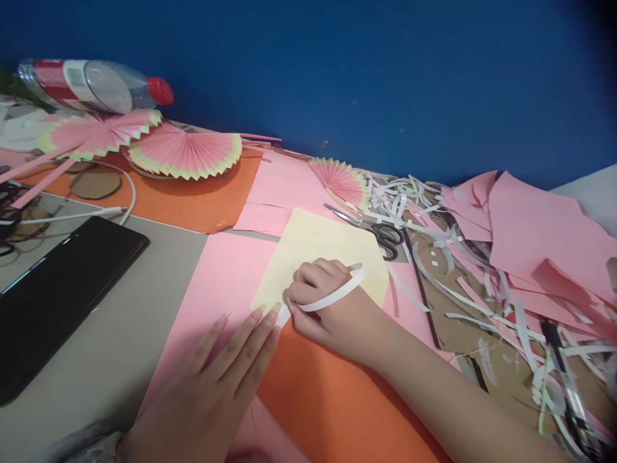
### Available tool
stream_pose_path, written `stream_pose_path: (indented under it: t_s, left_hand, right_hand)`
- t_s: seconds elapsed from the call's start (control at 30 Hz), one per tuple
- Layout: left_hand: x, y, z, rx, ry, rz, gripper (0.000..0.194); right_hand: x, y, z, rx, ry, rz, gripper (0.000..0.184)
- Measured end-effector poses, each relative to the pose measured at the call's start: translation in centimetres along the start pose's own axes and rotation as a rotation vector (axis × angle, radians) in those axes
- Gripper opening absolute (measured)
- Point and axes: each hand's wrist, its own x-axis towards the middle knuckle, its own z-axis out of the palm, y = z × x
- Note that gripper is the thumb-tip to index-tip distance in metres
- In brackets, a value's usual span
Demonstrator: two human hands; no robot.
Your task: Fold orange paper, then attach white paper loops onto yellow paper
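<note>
My right hand (pixel 337 308) is closed in a pinch on a narrow white strip (pixel 340 294), perhaps tape. The strip's loose length curls up over the back of that hand. Flat on the paper to the left lies my left hand (pixel 212 379), fingers stretched out, with fingertips touching the strip's lower end. Beneath the hands, a pale yellow sheet (pixel 332 238) overlaps an orange sheet (pixel 332 399), and pink paper (pixel 207 276) shows beside them. What the right fingertips press on is hidden.
Scissors (pixel 366 228) lie behind the right hand. Paper scraps (pixel 540 225), white strips and a pen (pixel 569 379) cover cardboard at right. Pleated pink fans (pixel 187 154) and a plastic bottle (pixel 96 83) stand along the blue wall (pixel 337 77). A phone (pixel 67 296) lies left.
</note>
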Motion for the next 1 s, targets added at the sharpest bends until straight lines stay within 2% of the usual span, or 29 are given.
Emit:
stream_pose_path:
  t_s: [0.13,0.43,1.0]
  left_hand:
    - [0.1,0.1,0.0,-0.002,0.009,-0.008,0.08]
    - [0.1,0.3,-0.4,-0.027,0.019,-0.066,0.082]
    - [0.3,0.4,-0.3,-0.043,0.026,-0.068,0.086]
  right_hand:
    - [0.1,-0.3,0.1,0.012,-0.01,0.044,0.008]
    - [0.1,0.3,-0.3,0.007,-0.021,0.005,0.008]
    - [-0.1,1.5,-0.5,0.061,-0.011,-0.005,0.007]
